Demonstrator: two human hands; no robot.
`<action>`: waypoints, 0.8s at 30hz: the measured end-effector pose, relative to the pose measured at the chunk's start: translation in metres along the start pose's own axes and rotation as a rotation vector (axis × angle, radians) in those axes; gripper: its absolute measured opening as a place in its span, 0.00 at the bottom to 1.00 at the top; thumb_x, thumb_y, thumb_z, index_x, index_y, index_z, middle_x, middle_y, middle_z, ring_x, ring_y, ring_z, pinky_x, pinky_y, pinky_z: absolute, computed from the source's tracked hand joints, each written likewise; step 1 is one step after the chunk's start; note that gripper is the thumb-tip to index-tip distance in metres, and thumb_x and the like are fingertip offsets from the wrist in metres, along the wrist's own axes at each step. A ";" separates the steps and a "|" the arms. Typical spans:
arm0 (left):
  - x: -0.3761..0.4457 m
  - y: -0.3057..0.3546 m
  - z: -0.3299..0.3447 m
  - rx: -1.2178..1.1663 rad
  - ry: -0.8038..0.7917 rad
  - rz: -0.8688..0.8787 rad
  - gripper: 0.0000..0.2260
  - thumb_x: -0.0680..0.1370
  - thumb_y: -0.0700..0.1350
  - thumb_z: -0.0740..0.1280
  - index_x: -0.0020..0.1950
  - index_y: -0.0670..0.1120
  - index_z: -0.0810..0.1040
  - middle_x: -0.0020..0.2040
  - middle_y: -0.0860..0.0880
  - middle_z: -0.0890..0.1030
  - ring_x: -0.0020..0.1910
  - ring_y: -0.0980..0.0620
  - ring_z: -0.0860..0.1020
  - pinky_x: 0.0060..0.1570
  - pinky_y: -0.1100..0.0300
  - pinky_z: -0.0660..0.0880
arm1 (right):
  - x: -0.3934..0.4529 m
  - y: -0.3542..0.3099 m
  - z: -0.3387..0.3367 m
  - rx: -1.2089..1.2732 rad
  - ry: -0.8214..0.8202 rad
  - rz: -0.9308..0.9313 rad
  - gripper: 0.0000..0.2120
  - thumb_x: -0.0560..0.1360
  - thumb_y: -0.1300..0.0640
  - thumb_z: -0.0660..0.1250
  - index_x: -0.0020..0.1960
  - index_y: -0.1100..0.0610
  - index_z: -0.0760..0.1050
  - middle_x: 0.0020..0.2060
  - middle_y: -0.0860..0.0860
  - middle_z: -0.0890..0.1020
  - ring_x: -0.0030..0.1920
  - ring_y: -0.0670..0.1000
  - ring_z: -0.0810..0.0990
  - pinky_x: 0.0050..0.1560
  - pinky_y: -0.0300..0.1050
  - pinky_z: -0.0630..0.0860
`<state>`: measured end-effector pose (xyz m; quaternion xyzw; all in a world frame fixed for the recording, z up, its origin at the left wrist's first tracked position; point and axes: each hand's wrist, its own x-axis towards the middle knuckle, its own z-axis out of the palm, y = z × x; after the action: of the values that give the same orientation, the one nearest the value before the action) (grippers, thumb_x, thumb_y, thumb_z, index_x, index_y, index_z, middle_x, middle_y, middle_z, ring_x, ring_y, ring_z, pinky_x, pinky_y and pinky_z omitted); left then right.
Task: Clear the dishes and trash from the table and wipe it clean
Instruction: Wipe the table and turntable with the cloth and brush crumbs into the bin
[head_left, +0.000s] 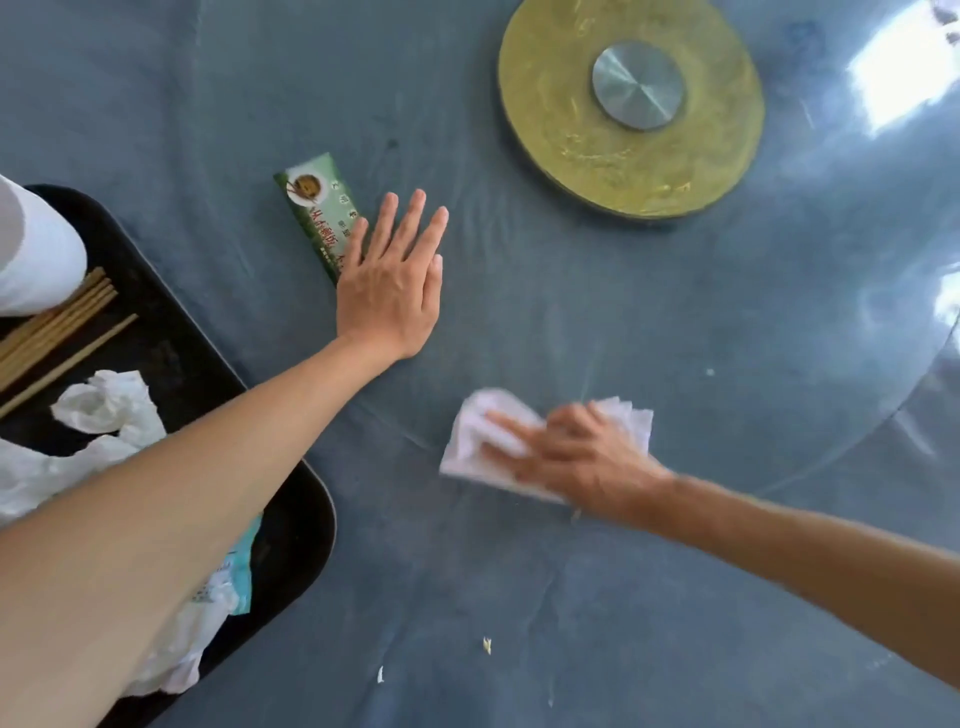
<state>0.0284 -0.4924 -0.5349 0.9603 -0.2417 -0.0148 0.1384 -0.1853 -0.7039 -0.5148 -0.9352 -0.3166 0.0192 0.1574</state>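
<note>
Blue surface carries crumbs: my right hand presses the cloth flat to wipe, left hand braces, fingers straight, beside a wrapper (uncleared); tray holds trash.

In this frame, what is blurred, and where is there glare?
Head view: the right hand and its white cloth are motion-blurred; the left hand and green packet are sharp; window glare whitens the glass turntable at upper right.
</note>
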 end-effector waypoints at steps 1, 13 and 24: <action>0.001 -0.001 -0.002 -0.007 -0.003 0.007 0.23 0.85 0.50 0.49 0.82 0.52 0.60 0.82 0.49 0.59 0.82 0.45 0.54 0.79 0.44 0.51 | -0.004 -0.021 0.004 0.002 -0.005 -0.032 0.21 0.81 0.63 0.65 0.70 0.45 0.70 0.78 0.48 0.69 0.47 0.57 0.74 0.46 0.50 0.69; -0.046 0.082 0.009 -0.062 -0.056 -0.080 0.27 0.83 0.51 0.49 0.83 0.49 0.55 0.84 0.47 0.52 0.83 0.46 0.48 0.79 0.43 0.47 | 0.060 0.174 -0.114 -0.177 0.163 0.710 0.16 0.86 0.50 0.56 0.70 0.47 0.76 0.77 0.51 0.72 0.60 0.67 0.71 0.59 0.59 0.69; -0.033 0.058 0.016 -0.022 -0.003 -0.050 0.25 0.85 0.46 0.48 0.83 0.44 0.55 0.83 0.48 0.56 0.82 0.48 0.51 0.80 0.46 0.50 | 0.003 0.034 -0.021 -0.146 0.054 0.387 0.27 0.80 0.61 0.67 0.74 0.40 0.68 0.77 0.42 0.68 0.54 0.60 0.72 0.50 0.55 0.73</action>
<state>-0.0285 -0.5299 -0.5357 0.9644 -0.2177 -0.0225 0.1483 -0.1596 -0.7334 -0.5048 -0.9876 -0.1275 0.0009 0.0911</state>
